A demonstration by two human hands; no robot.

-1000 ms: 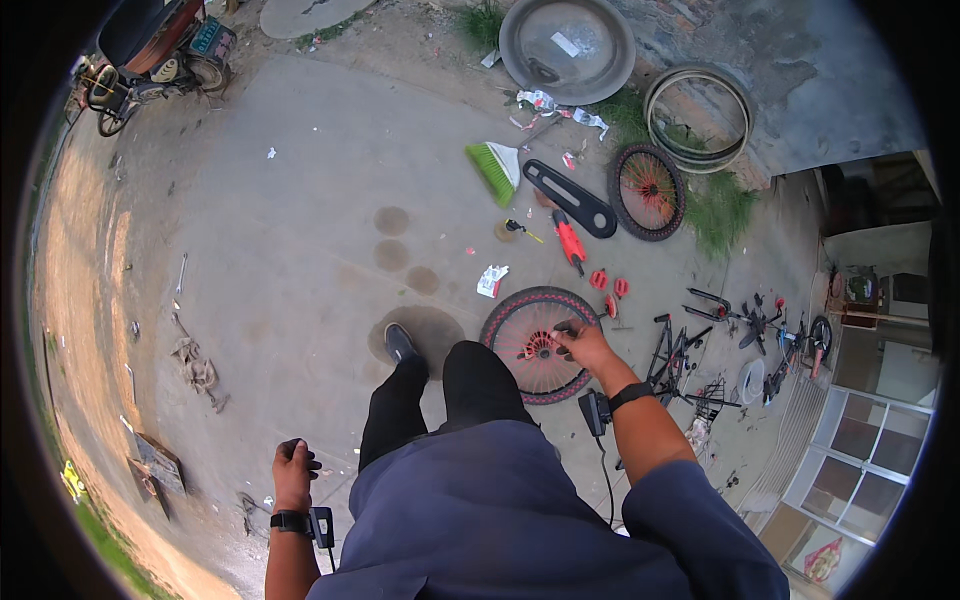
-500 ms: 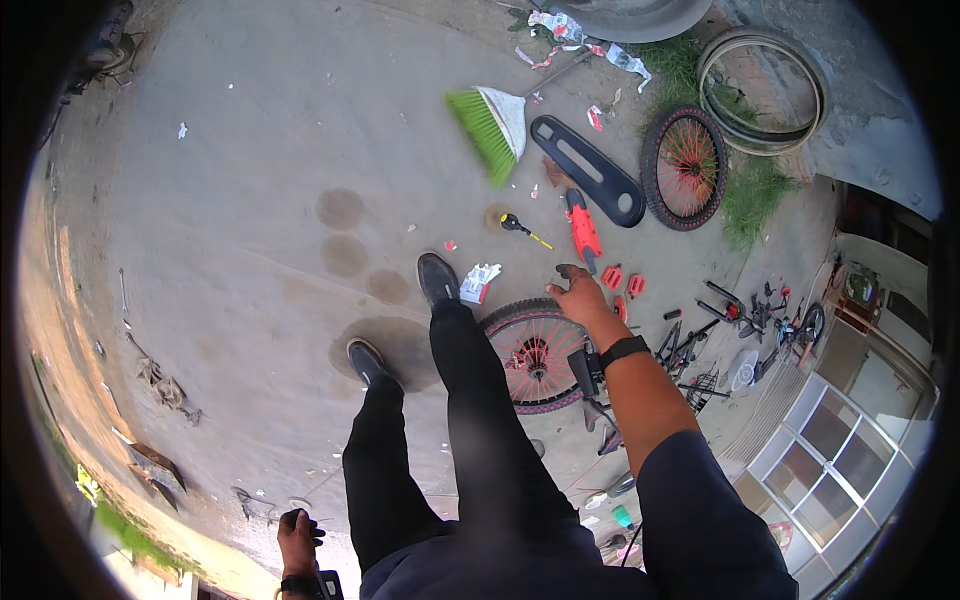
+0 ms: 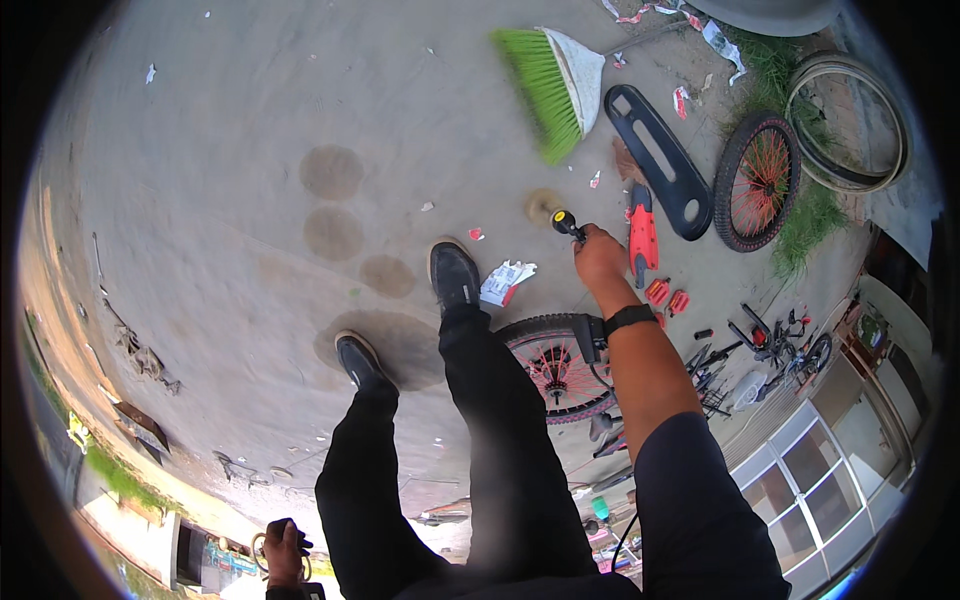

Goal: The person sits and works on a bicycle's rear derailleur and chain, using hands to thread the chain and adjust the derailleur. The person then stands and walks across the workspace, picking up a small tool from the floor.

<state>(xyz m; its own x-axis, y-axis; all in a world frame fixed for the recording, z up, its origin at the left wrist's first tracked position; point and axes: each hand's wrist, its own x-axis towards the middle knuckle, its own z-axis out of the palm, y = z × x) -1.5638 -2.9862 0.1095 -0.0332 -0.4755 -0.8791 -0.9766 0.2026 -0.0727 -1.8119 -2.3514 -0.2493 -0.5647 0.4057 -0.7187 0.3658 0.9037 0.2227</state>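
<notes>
My right hand [image 3: 602, 260] reaches down to the ground, its fingers closed around a hand tool [image 3: 565, 222]. The tool's rounded black-and-yellow end sticks out past my fingers; its thin yellow shaft is hidden by the hand. A red-and-black bicycle part [image 3: 643, 232] and two red pedals [image 3: 667, 295] lie just right of this hand. Below my wrist is a bicycle wheel [image 3: 556, 368] with red spokes, partly covered by my arm. At the lower left, my left hand [image 3: 285, 550] hangs with curled fingers; whatever they may hold cannot be made out.
A green broom [image 3: 560, 88], a long black plastic cover [image 3: 660, 160], another red-spoked wheel [image 3: 757, 182] and bare rims [image 3: 850, 120] lie farther off. Bicycle parts [image 3: 765, 340] are scattered at right near a window [image 3: 810, 480]. Crumpled paper [image 3: 507, 282] lies beside my shoe.
My right hand has moved forward from above the wheel and closed on the hand tool lying on the ground. The view has shifted, and my left hand sits slightly lower in it.
</notes>
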